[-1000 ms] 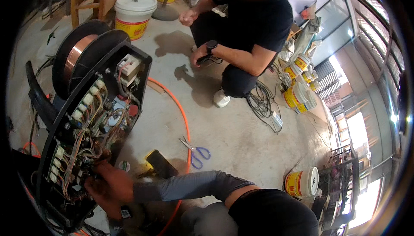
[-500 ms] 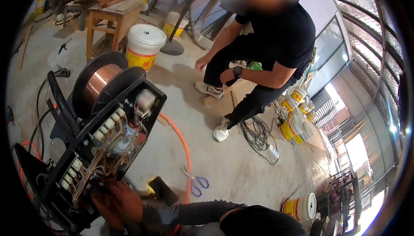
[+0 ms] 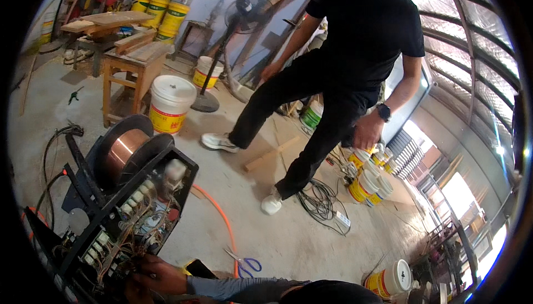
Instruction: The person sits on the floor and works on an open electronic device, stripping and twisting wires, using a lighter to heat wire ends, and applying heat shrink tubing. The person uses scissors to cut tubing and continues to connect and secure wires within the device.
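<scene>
Bare concrete floor [image 3: 288, 243] of workshop; wooden bench [image 3: 130, 59], white bucket [image 3: 169, 103], standing fan [image 3: 241, 18] toward back. Open machine [image 3: 116, 215] with copper wire spool [image 3: 122, 148] at floor's left edge. Our right hand [image 3: 158, 276] on wiring inside machine, fingers curled; we cannot tell what it pinches. Scissors [image 3: 244, 260] and orange hose [image 3: 222, 215] near right of machine. Compared with half second before, other person [image 3: 338, 82] now stands up, earlier crouching; view tilted upward. Our left hand [image 3: 132, 292] mostly cut off at bottom edge; its grip unclear.
</scene>
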Demonstrator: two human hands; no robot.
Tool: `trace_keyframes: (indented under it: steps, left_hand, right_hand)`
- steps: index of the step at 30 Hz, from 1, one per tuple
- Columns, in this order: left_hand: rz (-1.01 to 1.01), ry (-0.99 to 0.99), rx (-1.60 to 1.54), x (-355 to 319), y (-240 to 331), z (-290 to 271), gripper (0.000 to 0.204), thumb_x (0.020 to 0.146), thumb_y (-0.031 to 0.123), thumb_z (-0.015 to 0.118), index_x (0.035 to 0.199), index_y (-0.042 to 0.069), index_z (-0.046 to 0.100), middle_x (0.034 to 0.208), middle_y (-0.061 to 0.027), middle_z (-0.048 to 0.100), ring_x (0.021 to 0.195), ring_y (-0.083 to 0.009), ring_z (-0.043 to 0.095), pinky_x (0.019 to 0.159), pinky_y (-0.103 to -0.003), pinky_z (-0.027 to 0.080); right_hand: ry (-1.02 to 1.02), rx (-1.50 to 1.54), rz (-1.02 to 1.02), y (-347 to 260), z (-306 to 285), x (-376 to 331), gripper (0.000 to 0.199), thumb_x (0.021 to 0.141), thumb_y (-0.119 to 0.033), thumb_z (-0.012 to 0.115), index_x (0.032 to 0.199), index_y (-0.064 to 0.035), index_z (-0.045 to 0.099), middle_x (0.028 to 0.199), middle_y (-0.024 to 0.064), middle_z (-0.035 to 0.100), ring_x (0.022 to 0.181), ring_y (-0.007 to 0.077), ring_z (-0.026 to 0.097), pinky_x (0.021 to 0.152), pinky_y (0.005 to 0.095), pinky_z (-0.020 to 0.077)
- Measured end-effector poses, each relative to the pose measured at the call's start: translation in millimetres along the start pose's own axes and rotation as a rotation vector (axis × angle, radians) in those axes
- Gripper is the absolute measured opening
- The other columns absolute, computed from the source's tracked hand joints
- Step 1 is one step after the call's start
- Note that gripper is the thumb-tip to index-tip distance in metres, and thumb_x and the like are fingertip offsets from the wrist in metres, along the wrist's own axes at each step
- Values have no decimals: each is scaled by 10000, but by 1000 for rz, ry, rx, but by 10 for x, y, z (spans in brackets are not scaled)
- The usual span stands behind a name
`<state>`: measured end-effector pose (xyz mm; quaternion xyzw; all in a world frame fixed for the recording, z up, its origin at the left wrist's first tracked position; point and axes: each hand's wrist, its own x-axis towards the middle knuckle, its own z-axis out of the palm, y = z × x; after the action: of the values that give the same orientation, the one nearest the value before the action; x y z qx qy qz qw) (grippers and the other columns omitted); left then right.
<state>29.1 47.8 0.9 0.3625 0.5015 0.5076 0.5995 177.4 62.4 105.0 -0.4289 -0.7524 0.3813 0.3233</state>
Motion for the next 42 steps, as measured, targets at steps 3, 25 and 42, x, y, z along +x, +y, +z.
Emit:
trace_keyframes:
  steps: [3, 25, 42]
  left_hand:
    - [72, 6, 12, -68, 10, -55, 327, 1065, 178, 524, 1351, 32, 585, 1296, -168, 632, 1158, -305, 606, 1028, -426, 464]
    - [88, 165, 379, -636, 601, -161, 211, 1028, 136, 655, 1184, -5, 647, 1002, -101, 740, 888, -160, 699, 811, -321, 544]
    - [182, 172, 351, -551, 531, -5, 186, 1028, 126, 664, 1157, -5, 637, 958, -49, 691, 846, -80, 604, 742, -253, 497]
  right_hand:
    - [-71, -32, -83, 170, 46, 39, 290, 942, -216, 732, 782, 2, 629, 922, 196, 591, 873, 361, 572, 736, 471, 452]
    - [-79, -5, 100, 339, 153, -194, 217, 1006, -138, 613, 1173, -10, 662, 972, 219, 694, 863, 388, 673, 740, 461, 533]
    - [-70, 104, 54, 422, 165, -100, 247, 995, -180, 657, 1193, -33, 668, 1040, 231, 693, 935, 442, 676, 754, 479, 550]
